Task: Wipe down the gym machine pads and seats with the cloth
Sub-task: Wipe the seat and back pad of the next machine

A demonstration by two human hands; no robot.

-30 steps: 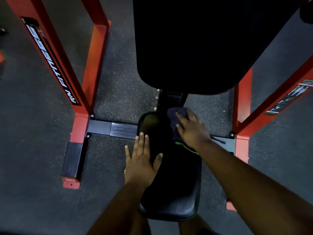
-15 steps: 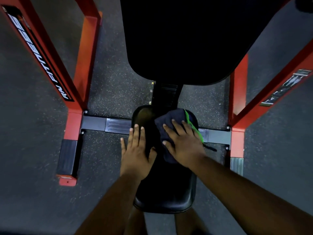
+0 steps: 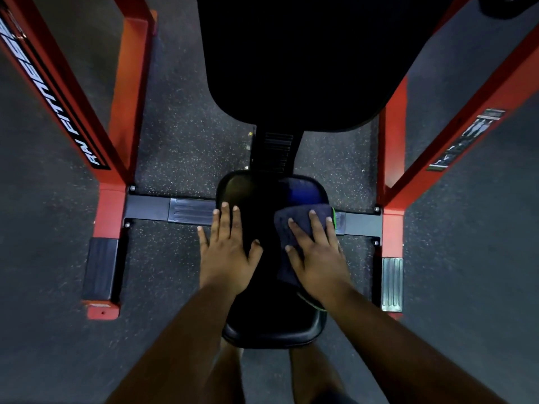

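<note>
Head view: looking straight down over the black seat (image 3: 271,322).
Right hand (image 3: 319,258): flat, fingers spread, grip relaxed, pressing the dark cloth (image 3: 294,225) onto the seat's right side.
Left hand (image 3: 226,255): open grip, palm down on the seat's left edge.
Back pad (image 3: 294,62): big, black, just beyond the seat.
Frame (image 3: 110,211): red uprights either side, on speckled floor (image 3: 180,147).

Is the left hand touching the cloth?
Apart. The head view shows the left hand flat on the seat, with bare black seat between it and the cloth.
</note>
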